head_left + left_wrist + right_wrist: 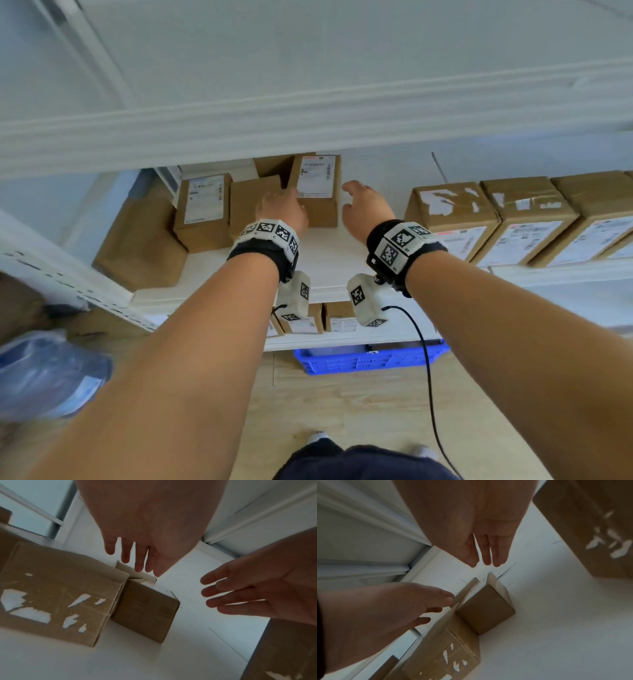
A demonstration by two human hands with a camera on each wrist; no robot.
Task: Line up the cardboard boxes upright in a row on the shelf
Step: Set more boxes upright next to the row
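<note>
A small cardboard box [317,192] with a white label stands upright on the white shelf [329,260], between my two hands. My left hand [282,210] is at the box's left edge with its fingers straight; the left fingers [436,609] reach its near top corner. Whether they touch it is unclear. My right hand [363,205] hovers just right of the box, open and apart from it. In the left wrist view both the left hand [135,557] and the right hand [240,595] show spread fingers holding nothing above the box [147,612].
Left of it stand a plain box [253,202], a labelled box [202,209] and a large brown box [144,243]. Three boxes [527,216] sit in a row at the right. The upper shelf beam [308,130] overhangs. A blue crate [370,359] sits below.
</note>
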